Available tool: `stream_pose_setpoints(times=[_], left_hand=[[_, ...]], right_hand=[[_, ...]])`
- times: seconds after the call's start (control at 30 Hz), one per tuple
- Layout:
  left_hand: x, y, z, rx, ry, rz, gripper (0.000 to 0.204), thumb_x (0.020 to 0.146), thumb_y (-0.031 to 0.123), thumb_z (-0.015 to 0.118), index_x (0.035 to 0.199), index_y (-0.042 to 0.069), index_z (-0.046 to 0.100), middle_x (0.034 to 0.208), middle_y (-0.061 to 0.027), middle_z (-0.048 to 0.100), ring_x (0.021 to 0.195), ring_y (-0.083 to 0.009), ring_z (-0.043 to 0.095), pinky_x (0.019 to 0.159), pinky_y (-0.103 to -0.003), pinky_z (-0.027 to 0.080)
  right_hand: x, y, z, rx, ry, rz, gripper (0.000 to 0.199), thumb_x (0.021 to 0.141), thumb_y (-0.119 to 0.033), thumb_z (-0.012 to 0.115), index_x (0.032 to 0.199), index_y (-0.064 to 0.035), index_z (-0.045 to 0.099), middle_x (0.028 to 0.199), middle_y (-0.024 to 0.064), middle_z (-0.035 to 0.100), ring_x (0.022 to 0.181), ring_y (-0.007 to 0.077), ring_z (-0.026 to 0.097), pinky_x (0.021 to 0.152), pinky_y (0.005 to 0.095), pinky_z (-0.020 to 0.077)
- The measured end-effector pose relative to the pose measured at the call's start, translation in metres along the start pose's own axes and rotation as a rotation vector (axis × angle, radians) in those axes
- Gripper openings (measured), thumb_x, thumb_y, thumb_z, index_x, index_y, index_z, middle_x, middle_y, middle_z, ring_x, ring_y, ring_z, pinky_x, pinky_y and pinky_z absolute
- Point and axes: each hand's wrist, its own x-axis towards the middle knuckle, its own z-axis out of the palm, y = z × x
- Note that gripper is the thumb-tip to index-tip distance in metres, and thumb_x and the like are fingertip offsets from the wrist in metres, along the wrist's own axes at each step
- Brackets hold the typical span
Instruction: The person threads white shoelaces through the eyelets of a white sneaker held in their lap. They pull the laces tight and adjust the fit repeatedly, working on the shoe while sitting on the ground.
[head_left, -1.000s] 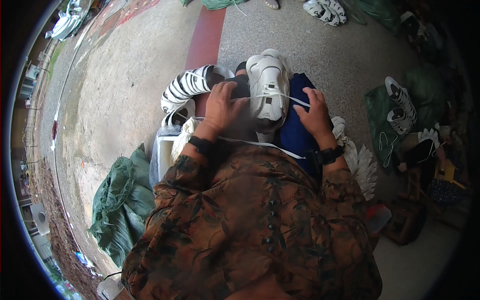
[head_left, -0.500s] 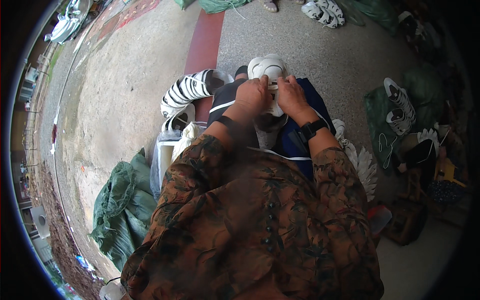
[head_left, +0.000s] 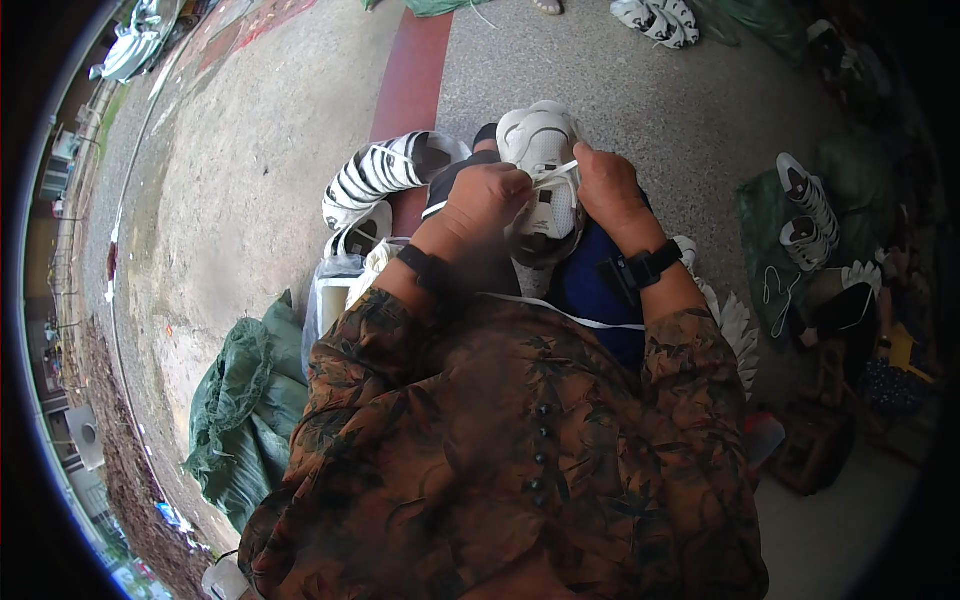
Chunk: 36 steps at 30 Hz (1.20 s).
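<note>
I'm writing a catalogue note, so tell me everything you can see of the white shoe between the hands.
The white shoe is off-white, with mesh-like panels, smoother-looking overlays and small dark patches. It sits in the upper middle of the view, its length running up the picture. A flat white lace crosses its top, held by the left hand on one side and the right hand on the other. Any knot, and its underside, cannot be made out.

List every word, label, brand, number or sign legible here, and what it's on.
None can be read.
White shoe at centre: dark patch, any print too small to read.
Black-and-white shoe to its left: any lettering too small to read.
Black wrist strap, right arm: nothing readable.
</note>
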Motion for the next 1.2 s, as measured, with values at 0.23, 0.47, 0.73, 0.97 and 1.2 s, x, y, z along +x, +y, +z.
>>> stream_pose_setpoints(times=[0.23,0.47,0.73,0.97,1.2], left_hand=[[-0.009,-0.008,0.018,0.013,-0.028,0.12,0.006,0.073,0.014,0.064,0.076,0.011,0.061,0.07,-0.0055,0.058,0.066,-0.0259,0.059,0.059,-0.036,0.049],[-0.013,-0.023,-0.007,-0.075,0.063,-0.099,0.005,0.077,0.008,0.064,0.074,0.005,0.062,0.07,-0.0092,0.062,0.067,-0.0267,0.062,0.062,-0.032,0.049],[-0.118,-0.122,-0.057,-0.438,-0.001,-0.672,0.006,0.079,0.006,0.067,0.082,0.0,0.067,0.071,-0.002,0.064,0.066,-0.0081,0.057,0.062,-0.025,0.047],[-0.259,-0.174,-0.128,-0.41,0.089,-1.177,0.006,0.08,0.009,0.065,0.079,0.003,0.065,0.062,-0.0007,0.06,0.047,-0.0051,0.046,0.042,-0.02,0.033],[-0.333,-0.174,-0.132,-0.383,0.106,-1.407,0.007,0.078,0.008,0.068,0.076,0.002,0.064,0.06,-0.0021,0.058,0.045,-0.0075,0.047,0.039,-0.022,0.034]], right_hand=[[0.004,0.006,0.009,0.479,-0.206,0.026,0.008,0.075,-0.004,0.055,0.082,-0.0027,0.059,0.078,0.0211,0.062,0.074,0.0383,0.061,0.064,0.0407,0.0484],[-0.021,0.024,-0.002,0.007,0.038,-0.221,0.01,0.082,-0.01,0.052,0.075,-0.0036,0.056,0.066,0.0188,0.057,0.066,0.036,0.06,0.057,0.0414,0.0464],[-0.117,0.139,-0.026,0.123,0.187,0.059,0.009,0.084,-0.007,0.057,0.084,0.001,0.061,0.068,0.016,0.059,0.061,0.0252,0.061,0.056,0.0326,0.0446],[-0.218,0.267,-0.066,0.122,0.267,0.434,0.014,0.083,-0.009,0.054,0.083,0.0049,0.057,0.068,0.0138,0.057,0.066,0.0175,0.058,0.062,0.031,0.0433],[-0.314,0.337,-0.08,-0.014,0.119,0.649,0.015,0.078,-0.009,0.055,0.076,0.0049,0.058,0.07,0.016,0.059,0.063,0.0243,0.056,0.061,0.0329,0.0432]])
